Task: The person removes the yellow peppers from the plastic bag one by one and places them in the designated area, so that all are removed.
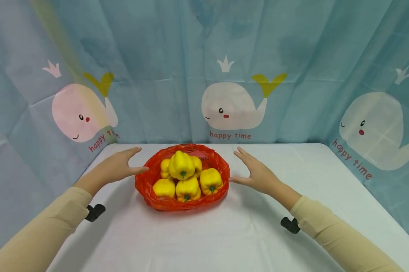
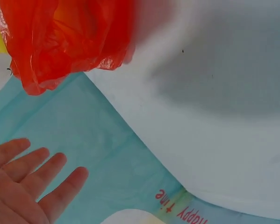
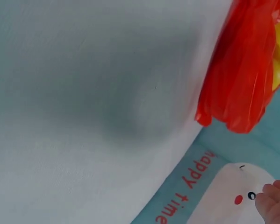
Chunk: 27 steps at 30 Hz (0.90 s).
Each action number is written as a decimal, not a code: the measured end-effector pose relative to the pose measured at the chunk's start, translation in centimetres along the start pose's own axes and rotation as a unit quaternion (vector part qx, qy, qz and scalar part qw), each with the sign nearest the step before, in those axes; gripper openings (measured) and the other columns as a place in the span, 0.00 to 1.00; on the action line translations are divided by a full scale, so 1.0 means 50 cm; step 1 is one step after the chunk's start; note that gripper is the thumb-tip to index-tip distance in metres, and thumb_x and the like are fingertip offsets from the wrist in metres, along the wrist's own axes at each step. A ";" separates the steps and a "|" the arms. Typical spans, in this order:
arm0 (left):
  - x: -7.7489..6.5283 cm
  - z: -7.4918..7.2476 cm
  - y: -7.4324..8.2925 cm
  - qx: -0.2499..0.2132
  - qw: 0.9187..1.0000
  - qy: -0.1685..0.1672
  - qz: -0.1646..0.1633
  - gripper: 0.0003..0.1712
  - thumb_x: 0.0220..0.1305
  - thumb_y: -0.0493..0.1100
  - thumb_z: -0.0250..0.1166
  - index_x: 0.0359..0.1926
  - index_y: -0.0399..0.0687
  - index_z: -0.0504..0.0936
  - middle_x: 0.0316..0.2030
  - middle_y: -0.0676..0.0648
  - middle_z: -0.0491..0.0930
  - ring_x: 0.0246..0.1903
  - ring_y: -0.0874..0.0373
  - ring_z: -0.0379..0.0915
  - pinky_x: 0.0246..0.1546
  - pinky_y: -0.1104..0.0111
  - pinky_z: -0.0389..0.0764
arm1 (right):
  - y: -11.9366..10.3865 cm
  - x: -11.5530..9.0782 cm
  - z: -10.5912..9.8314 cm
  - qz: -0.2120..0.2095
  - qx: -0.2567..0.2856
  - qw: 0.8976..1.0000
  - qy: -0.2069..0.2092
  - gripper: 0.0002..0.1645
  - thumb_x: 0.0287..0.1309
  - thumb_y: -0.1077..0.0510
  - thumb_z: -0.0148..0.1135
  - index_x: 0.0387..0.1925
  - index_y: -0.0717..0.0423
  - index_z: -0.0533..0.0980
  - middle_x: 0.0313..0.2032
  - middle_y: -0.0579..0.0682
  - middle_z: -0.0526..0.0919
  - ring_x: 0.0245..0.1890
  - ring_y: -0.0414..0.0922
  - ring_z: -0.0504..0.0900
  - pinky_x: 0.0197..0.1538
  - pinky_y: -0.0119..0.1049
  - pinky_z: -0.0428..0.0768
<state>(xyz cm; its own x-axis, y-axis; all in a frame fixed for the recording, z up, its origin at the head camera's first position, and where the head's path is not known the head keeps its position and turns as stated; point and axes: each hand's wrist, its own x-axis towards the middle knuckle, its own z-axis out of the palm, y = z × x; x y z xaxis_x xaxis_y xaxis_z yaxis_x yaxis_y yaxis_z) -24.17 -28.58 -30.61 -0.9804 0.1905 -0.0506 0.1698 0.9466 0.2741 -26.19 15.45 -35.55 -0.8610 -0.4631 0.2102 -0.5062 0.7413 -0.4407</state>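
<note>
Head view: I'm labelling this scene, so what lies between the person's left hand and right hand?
A red plastic bag holding yellow bell peppers lies between the left hand and the right hand; the head view shows this.

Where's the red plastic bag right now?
In the head view, the open red plastic bag of yellow bell peppers sits on the white table slightly left of centre, between the left hand and the right hand.

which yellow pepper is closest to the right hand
The yellow bell pepper at the right end of the front row in the red plastic bag; every other visible one lies farther from the right hand.
</note>
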 end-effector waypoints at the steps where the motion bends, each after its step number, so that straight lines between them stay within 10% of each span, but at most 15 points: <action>1: 0.000 0.000 0.001 -0.004 1.000 -0.001 -0.003 0.57 0.59 0.70 0.62 0.75 0.36 0.56 0.70 0.28 0.61 0.67 0.29 0.61 0.61 0.34 0.69 | -0.002 0.000 0.002 -0.001 0.002 1.000 0.001 0.56 0.53 0.34 0.69 0.76 0.49 0.56 0.78 0.54 0.53 0.76 0.58 0.59 0.67 0.62 0.70; 10: 0.007 0.004 0.007 -0.066 0.998 -0.003 -0.016 0.47 0.60 0.62 0.67 0.67 0.32 0.67 0.62 0.27 0.71 0.59 0.32 0.70 0.47 0.49 0.86 | -0.015 0.007 0.014 0.002 0.049 0.999 0.018 0.56 0.52 0.36 0.70 0.76 0.49 0.57 0.77 0.54 0.55 0.76 0.58 0.59 0.68 0.62 0.69; 27: -0.011 0.041 0.007 -0.161 0.985 -0.027 -0.054 0.43 0.63 0.57 0.67 0.69 0.34 0.66 0.61 0.29 0.73 0.54 0.37 0.77 0.43 0.57 0.88 | -0.051 0.015 0.058 -0.007 0.143 0.987 0.076 0.52 0.51 0.42 0.74 0.74 0.50 0.62 0.75 0.53 0.62 0.75 0.54 0.62 0.65 0.52 0.75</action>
<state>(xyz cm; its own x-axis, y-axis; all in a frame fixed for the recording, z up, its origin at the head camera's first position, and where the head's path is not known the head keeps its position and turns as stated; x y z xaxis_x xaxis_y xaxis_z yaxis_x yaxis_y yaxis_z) -23.36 -27.81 -32.48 -0.9829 0.1143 -0.1443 0.0154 0.8322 0.5542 -25.39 11.82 -36.78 -0.8623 -0.3775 0.3376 -0.5027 0.5571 -0.6610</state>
